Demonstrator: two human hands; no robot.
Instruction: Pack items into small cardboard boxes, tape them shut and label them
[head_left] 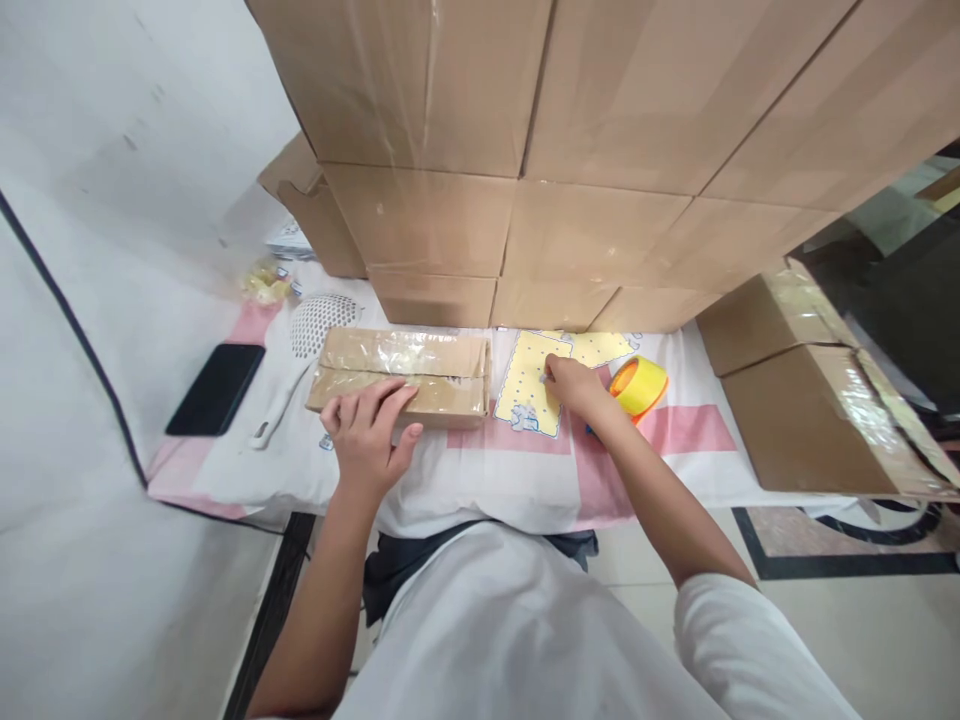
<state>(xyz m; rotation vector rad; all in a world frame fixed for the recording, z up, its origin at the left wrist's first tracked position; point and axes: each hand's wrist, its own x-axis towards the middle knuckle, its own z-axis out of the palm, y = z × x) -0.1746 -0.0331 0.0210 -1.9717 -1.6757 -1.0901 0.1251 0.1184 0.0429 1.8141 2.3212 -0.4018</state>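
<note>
Wearer's white shirt at table's near edge; pale tile floor below. Table: white cloth w/ pink blocks, a bit creased, draped at near edge. L hand on near side of sm. taped carton, left of table ctr; fingers bent, close tog. on top, thumb apart. R hand on yellow dotted sheet, just R of carton; fingers curled in, can't tell if pinching anything. Yellow tape roll beside R wrist. Twd L edge: black phone, white perforated paddle, handle twd near edge. Far L corner: crumpled yellowish plastic. R edge: brown box, taped. Far side: tall carton stack, shiny in places. White scuffed wall at L, black cable slanting across.
</note>
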